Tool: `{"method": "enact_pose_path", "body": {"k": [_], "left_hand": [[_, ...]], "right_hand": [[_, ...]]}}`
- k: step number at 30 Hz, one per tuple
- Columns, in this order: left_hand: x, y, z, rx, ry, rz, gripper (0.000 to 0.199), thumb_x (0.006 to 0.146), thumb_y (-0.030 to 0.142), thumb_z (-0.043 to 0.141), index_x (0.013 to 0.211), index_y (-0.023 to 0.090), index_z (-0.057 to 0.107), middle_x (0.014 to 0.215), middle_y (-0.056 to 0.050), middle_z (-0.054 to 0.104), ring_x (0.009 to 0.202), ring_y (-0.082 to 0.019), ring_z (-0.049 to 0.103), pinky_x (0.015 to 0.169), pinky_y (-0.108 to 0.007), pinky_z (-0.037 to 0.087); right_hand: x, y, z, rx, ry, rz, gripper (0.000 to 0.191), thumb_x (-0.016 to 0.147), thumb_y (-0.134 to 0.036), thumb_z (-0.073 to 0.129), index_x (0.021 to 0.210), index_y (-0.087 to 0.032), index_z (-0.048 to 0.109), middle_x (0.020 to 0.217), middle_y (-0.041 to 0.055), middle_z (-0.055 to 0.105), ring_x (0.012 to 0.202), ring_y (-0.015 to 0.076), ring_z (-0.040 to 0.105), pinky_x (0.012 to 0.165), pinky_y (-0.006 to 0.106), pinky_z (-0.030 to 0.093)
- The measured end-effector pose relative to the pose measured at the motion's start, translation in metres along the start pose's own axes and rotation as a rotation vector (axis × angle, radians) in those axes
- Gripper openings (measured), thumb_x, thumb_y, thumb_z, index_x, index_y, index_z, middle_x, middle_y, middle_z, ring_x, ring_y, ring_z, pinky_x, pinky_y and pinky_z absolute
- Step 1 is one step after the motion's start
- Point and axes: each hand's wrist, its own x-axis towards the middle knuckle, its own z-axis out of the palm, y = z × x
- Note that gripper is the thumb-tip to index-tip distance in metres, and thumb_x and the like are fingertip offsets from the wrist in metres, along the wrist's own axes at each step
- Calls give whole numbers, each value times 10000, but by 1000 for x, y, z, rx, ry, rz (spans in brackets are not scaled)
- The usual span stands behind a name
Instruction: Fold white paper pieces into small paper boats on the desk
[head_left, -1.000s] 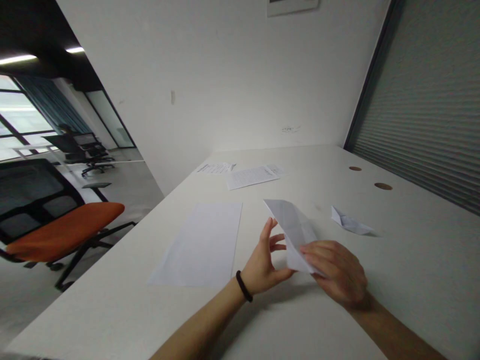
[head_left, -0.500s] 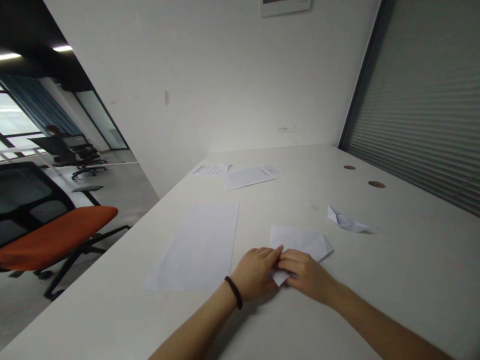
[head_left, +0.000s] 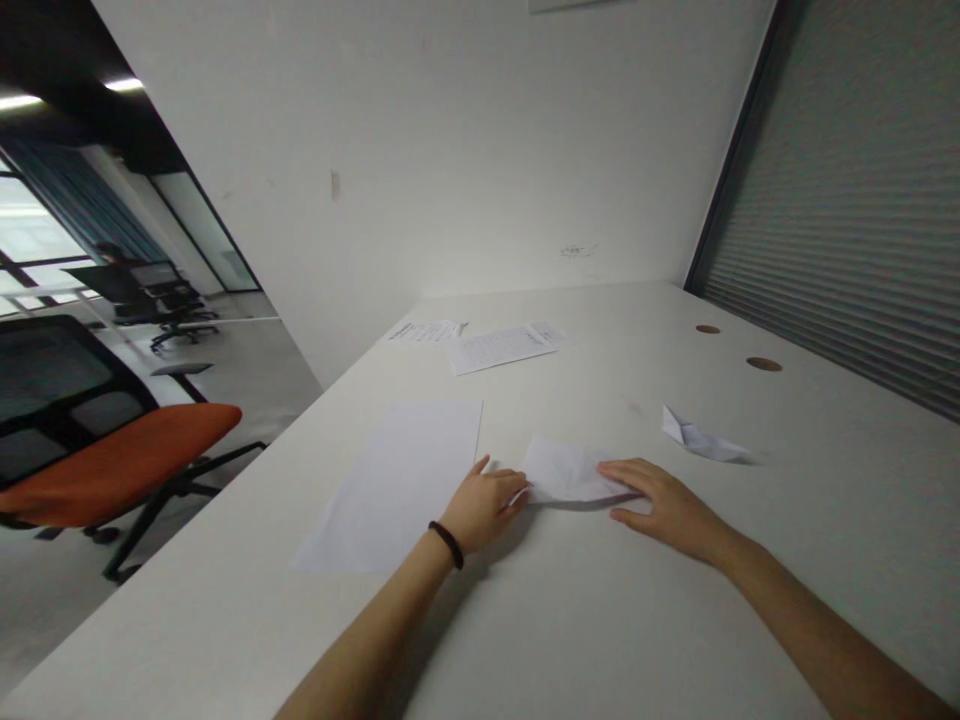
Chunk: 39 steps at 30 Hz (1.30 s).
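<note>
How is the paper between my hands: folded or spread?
Folded: the paper between your left hand and right hand looks creased, smaller than the flat sheet.

Swivel chairs (head_left: 127, 465) and desk (head_left: 600, 620) show an office.

A broad, flat white surface (head_left: 570, 620) carries a folded white paper piece (head_left: 566, 470) between the left grip (head_left: 517, 490) and the right grip (head_left: 619, 492). Left of the left grip lies a plain rectangular white paper sheet (head_left: 397, 480); beyond the right grip, a small folded white paper shape (head_left: 705, 442). Farther past both grips lie white paper sheets with dark print (head_left: 504, 347).
</note>
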Motion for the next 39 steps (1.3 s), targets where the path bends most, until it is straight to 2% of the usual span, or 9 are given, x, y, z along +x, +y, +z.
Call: {"method": "enact_pose_path", "body": {"k": [4, 10, 17, 20, 24, 28, 33, 36, 39], "left_hand": [[0, -14, -7, -132, -77, 14, 288, 916, 270, 331, 1100, 227, 548, 1184, -26, 557, 1105, -165, 486, 1048, -459, 143], [-2, -25, -16, -52, 26, 32, 187, 806, 289, 545, 708, 192, 672, 1066, -39, 591, 1069, -198, 465, 937, -340, 348], [-2, -21, -16, -66, 63, -262, 286, 802, 378, 498, 681, 186, 672, 868, -39, 621, 835, -182, 545, 741, -283, 439], [0, -22, -11, -40, 108, -280, 345, 841, 381, 441, 667, 185, 666, 887, -43, 620, 858, -186, 538, 771, -301, 423], [2, -21, -4, 103, 202, -325, 264, 763, 374, 570, 592, 191, 654, 924, -44, 595, 936, -220, 499, 866, -375, 370], [0, -11, 0, 280, 267, -344, 146, 716, 316, 618, 683, 176, 646, 914, -64, 570, 954, -239, 488, 927, -431, 333], [2, 4, 6, 432, 324, -133, 313, 778, 112, 517, 1080, 191, 546, 1194, -99, 497, 1205, -270, 340, 1028, -526, 171], [9, 11, 13, 399, 204, 135, 340, 838, 83, 438, 1156, 189, 495, 1303, -92, 424, 1258, -229, 292, 1046, -464, 212], [15, 15, 21, 313, 89, 248, 288, 870, 124, 420, 1141, 149, 514, 1299, -103, 434, 1248, -211, 321, 1039, -396, 269]], "right_hand": [[3, 5, 1, 99, 56, 43, 223, 767, -196, 493, 938, -203, 635, 975, 59, 633, 926, 170, 568, 844, 332, 442], [4, 3, -8, 195, -14, 208, 208, 795, -318, 474, 777, -189, 638, 732, 17, 634, 674, 155, 564, 619, 271, 435], [7, 4, 4, 266, 113, 349, 205, 753, -364, 505, 843, -187, 557, 616, -32, 532, 578, 138, 510, 553, 253, 404], [6, 7, 11, 226, 150, 359, 250, 764, -375, 489, 928, -191, 532, 597, -41, 506, 556, 140, 507, 552, 259, 403], [5, 7, 13, 62, 145, 307, 264, 797, -340, 460, 1015, -197, 500, 603, -38, 494, 551, 148, 513, 559, 264, 406], [5, 2, 15, -97, 147, 243, 216, 805, -251, 450, 1014, -209, 486, 787, 19, 555, 721, 174, 571, 660, 292, 443], [6, -5, 19, -435, 189, 178, 194, 791, -167, 461, 948, -188, 574, 1018, 131, 530, 901, 254, 555, 736, 398, 460], [7, -10, 21, -489, 248, 36, 301, 785, -84, 423, 1007, -200, 589, 1190, 129, 498, 1108, 280, 457, 851, 456, 426], [8, -16, 27, -365, 158, -95, 378, 812, -44, 338, 1031, -202, 603, 1212, 85, 527, 1138, 213, 457, 935, 416, 401]]}}
